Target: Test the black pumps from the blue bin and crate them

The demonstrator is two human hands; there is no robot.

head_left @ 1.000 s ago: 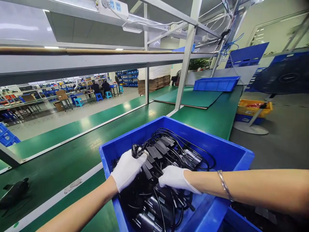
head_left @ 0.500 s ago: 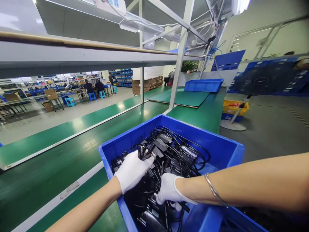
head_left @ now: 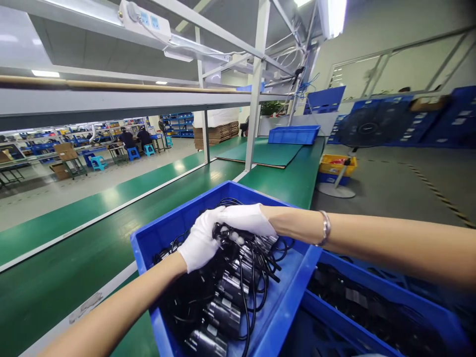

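A blue plastic bin (head_left: 174,215) holds shiny black devices (head_left: 223,311) laid in a row, with black cables (head_left: 256,277) looping over them. Above the bin's far half, my left hand (head_left: 203,240) in a white glove is closed around a bunch of black cable ends. My right hand (head_left: 247,218), also gloved in white, reaches across from the right and meets the left one. Its fingers curl around the same bunch, their tips partly showing below. The grip itself is partly hidden by the gloves.
A second blue bin (head_left: 375,307) with dark items sits lower at right. The green conveyor bench (head_left: 92,248) runs along the left. A white post (head_left: 256,89) rises beyond the bin; farther back is a blue tray (head_left: 293,135). A standing fan (head_left: 368,129) is at right.
My right hand has risen from among the cables at the bin's near side and joined my left hand. The row of devices is more exposed. The view has shifted to the right.
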